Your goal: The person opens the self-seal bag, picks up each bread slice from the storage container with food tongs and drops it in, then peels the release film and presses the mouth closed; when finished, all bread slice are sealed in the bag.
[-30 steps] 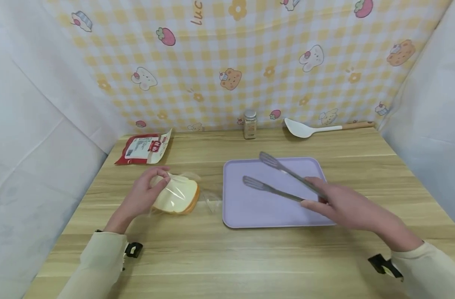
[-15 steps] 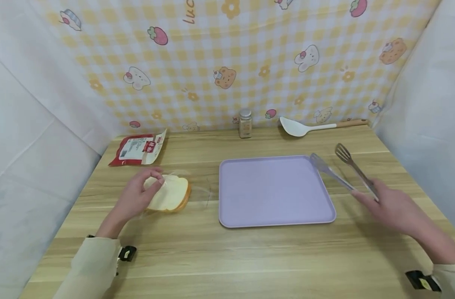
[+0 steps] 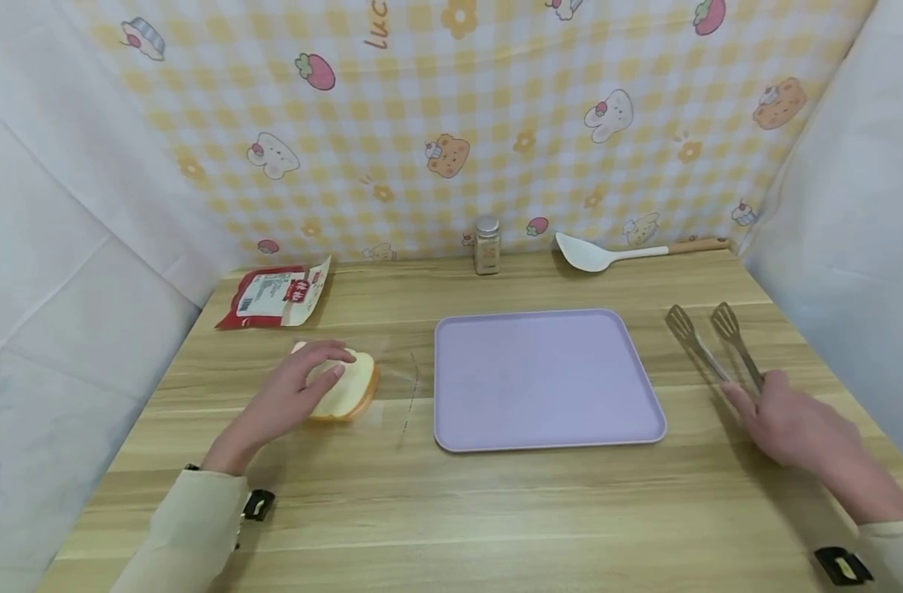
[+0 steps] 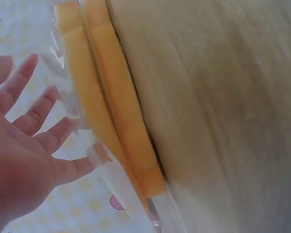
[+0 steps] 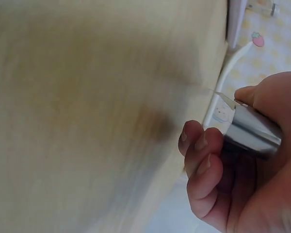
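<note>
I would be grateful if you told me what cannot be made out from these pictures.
Head view: the grip end of the tongs, hidden by the right hand.
Head view: much of the left side of the bread, covered by the left hand.
Head view: the small print on the packet, too small to read.
Right wrist view: most of the tray, cut off by the top edge.

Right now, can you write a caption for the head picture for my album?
Left hand at the wrapped bread, right hand holding tongs, and a purple tray between them.
</note>
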The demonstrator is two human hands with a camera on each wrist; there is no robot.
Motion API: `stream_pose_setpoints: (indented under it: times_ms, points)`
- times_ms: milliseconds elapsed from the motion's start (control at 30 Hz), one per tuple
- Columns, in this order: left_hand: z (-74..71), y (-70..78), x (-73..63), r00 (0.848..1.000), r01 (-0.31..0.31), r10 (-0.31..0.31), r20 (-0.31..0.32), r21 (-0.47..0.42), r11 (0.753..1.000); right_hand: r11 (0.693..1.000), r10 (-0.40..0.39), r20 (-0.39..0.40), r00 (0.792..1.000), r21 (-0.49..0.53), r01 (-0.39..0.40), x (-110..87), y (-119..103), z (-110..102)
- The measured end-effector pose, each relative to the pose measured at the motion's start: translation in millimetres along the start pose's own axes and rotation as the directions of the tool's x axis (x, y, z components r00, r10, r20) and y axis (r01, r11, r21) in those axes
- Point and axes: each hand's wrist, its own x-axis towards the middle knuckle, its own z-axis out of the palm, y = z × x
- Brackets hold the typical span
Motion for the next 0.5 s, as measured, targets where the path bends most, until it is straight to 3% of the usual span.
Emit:
stream_pose_setpoints:
  times_ms: [167,500]
  points:
    - [7.7,0.3,4.0,0.996,-0.093,0.094,-0.007,0.119,0.989,1.000,0.017,0.028,0.999,0.011,-0.017,0.4,-2,6]
    - [15.6,9.5,11.9,0.992,-0.119,0.122,-0.008,0.189,0.975,0.998,0.057,0.048,0.997,-0.021,-0.056,2.5,-5,8]
